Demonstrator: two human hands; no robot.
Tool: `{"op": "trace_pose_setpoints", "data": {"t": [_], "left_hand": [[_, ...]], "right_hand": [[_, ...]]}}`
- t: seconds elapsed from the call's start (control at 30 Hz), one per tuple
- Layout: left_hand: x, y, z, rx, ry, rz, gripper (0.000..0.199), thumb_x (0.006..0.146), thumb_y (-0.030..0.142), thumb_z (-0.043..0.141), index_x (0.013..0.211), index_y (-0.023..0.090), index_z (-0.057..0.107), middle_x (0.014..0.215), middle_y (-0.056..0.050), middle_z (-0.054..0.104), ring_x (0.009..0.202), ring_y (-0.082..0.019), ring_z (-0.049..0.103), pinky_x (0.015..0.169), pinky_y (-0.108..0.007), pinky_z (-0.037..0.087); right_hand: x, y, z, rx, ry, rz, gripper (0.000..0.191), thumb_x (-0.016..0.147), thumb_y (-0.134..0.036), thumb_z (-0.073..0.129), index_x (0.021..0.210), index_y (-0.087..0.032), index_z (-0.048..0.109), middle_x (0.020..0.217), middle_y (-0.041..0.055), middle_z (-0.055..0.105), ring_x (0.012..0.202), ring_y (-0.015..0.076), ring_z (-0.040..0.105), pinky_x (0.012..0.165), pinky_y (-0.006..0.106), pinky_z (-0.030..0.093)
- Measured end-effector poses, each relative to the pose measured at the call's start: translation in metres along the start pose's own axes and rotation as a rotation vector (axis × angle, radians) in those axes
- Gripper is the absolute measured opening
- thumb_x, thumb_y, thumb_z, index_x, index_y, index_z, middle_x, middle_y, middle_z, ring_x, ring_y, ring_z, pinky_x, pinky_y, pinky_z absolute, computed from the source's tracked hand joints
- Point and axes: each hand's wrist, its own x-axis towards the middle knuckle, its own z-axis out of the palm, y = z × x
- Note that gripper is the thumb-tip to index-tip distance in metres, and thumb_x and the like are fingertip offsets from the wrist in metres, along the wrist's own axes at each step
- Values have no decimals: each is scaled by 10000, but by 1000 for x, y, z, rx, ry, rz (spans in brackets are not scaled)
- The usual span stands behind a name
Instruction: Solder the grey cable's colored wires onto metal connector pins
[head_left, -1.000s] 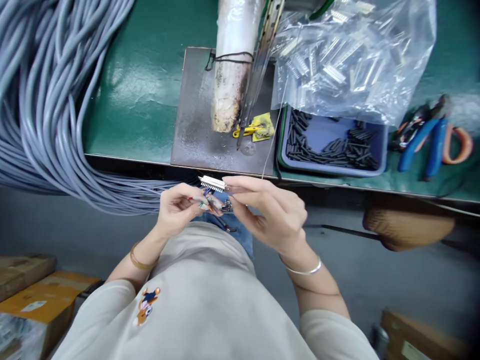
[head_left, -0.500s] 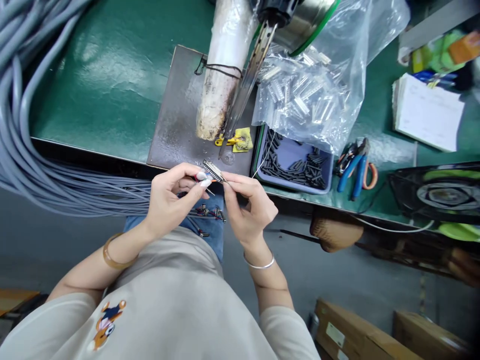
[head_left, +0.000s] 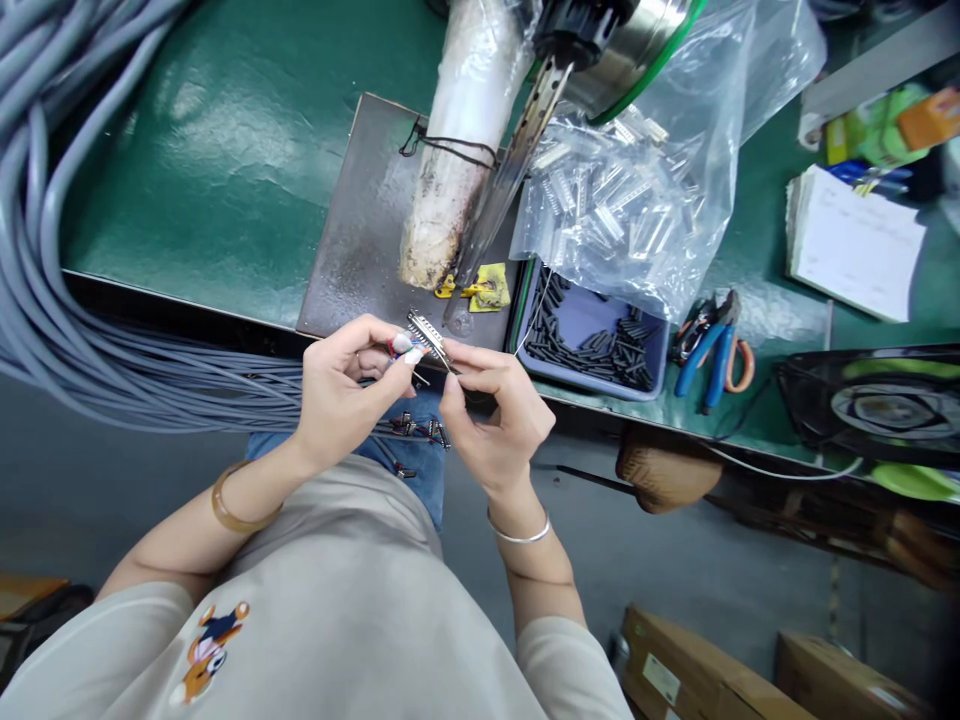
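Thin coloured wires are pinched between the thumb and fingers of my left hand. They meet a metal multi-pin connector, which lies slanted between my two hands over the table's front edge. My right hand has its fingers closed at the connector's right end; the thumb sits just below that end. Behind the connector stand a soldering iron and a white wrapped roll above a dark plate. A yellow sponge piece lies on the plate.
Grey cables run along the left. A purple tray holds small black tubes, beside a clear bag of connectors. Blue-handled pliers, a paper pad and a black fan are at right. Several wired connectors rest over my lap.
My right thumb has drawn down slightly from the connector's end, and the connector is tilted a little differently. The table view has shifted slightly.
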Motion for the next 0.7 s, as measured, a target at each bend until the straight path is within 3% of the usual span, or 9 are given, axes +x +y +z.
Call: {"op": "trace_pose_setpoints", "data": {"t": [0.5,0.7], "left_hand": [[12,-1,8,39,20,223,87,775,95,686,793,135,611,801,-4,669,540,-69,644,492,-145,507],[13,-1,8,33,7,242,100,794,78,678,800,138,598,798,4,666,528,-64,643,485,-138,499]], "right_hand": [[13,5,-2,4,46,-17,200,846,-35,675,897,-209,590,1073,64,768,951,174,756,772,299,658],[12,7,-3,39,31,1,206,844,-24,672,903,-204,592,1091,76,763,970,175,751,784,303,661]]}}
